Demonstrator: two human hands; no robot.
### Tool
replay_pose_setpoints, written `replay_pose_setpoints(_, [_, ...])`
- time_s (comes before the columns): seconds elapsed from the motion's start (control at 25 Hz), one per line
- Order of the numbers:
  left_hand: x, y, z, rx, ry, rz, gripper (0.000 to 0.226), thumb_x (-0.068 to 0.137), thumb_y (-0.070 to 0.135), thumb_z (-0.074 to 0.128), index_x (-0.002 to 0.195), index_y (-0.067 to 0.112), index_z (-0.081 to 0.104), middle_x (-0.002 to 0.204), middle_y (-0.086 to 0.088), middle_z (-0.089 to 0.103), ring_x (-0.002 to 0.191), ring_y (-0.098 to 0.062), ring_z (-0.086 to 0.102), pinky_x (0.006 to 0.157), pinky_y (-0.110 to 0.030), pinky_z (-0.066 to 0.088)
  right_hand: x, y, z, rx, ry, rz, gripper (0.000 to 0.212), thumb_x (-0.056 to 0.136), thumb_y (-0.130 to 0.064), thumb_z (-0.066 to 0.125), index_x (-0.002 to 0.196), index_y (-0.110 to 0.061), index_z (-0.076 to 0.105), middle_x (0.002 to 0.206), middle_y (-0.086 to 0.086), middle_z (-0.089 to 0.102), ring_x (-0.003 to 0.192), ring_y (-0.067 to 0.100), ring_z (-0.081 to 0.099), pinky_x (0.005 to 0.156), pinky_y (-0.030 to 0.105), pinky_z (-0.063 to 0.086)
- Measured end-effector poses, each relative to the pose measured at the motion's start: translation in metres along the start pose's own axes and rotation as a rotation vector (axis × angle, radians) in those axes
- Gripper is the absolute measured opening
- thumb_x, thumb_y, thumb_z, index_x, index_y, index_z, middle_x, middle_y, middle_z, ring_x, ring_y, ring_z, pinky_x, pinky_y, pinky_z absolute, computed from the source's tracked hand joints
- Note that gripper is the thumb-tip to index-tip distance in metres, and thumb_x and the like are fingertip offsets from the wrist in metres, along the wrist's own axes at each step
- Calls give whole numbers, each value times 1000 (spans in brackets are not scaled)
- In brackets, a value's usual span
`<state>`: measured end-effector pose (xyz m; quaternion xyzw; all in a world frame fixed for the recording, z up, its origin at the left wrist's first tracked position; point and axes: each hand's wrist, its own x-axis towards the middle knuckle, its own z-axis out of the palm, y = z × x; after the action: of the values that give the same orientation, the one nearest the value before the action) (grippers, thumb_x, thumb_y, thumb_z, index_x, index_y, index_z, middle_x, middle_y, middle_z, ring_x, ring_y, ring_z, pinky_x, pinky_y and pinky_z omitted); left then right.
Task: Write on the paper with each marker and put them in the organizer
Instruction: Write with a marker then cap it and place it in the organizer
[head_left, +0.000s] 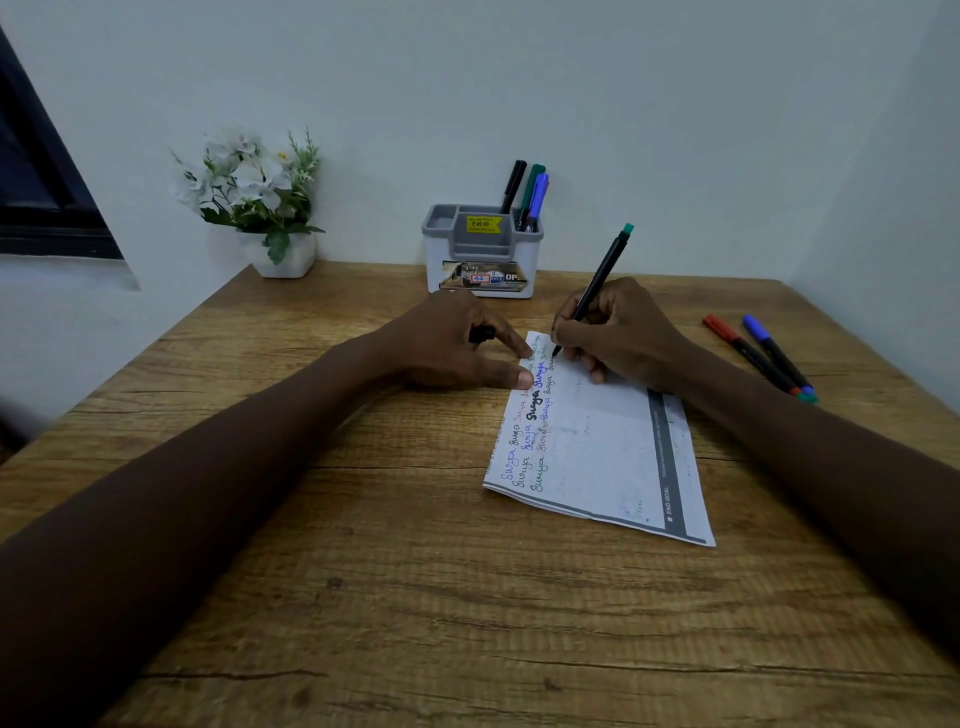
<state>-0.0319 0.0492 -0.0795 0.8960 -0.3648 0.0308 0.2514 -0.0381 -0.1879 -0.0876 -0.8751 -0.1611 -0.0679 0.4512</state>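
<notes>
Across the whole lower view runs the wooden table (363, 597), and everything else sits toward twelve o'clock on it. At roughly one o'clock from the table's middle lies the paper (602, 457), tilted, with rows of a handwritten word in several colours along its left side. It looks thin and light, so it would likely slide or curl under a pen stroke unless pinned.

The left hand (452, 343) does that pinning: its thumb and forefinger press the paper's upper-left corner, while the remaining fingers curl around a small black piece that is probably the cap (482, 333). At three o'clock from it, the right hand (613, 332) is closed in a writing grip low on the barrel of a black marker (597, 291) with a green end, its tip touching the paper's top edge area.

At twelve o'clock against the wall stands the organizer (483, 249), its right compartment already holding three markers (527, 195). At ten o'clock is a white flower pot (283, 254).

At three o'clock, well apart from the paper, two more markers (763, 358) lie side by side on the table, capped red and blue. These are slim, stiff and smooth, and would roll easily; I would pinch each mid-barrel, pull the cap straight off, then drop it upright into the organizer afterwards.
</notes>
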Motion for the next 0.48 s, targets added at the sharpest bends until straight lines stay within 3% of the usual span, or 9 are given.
replay_pose_setpoints(0.24, [1, 1, 0, 16, -15, -10, 34, 82, 49, 80, 110, 30, 78, 67, 23, 64, 62, 8, 54, 52, -9, 36, 2, 2, 0, 10, 9, 20, 15, 92, -9, 69, 78, -4, 73, 65, 8, 73, 42, 22, 62, 45, 30, 53])
replay_pose_setpoints(0.36, [-3, 1, 1, 6, 12, -7, 31, 84, 53, 76, 107, 32, 78, 68, 8, 65, 57, 0, 51, 51, -13, 33, 1, 0, 0, 127, 49, 34, 11, 93, -3, 68, 87, 7, 70, 68, 14, 71, 45, 20, 63, 48, 31, 54])
replay_pose_setpoints(0.48, [-2, 1, 2, -136, 149, -131, 35, 101, 52, 51, 99, 31, 79, 66, -3, 61, 55, -5, 45, 58, -24, 36, -2, -8, -3, 379, 90, 25, 11, 91, 3, 70, 97, 5, 62, 75, 24, 68, 47, 20, 60, 47, 30, 54])
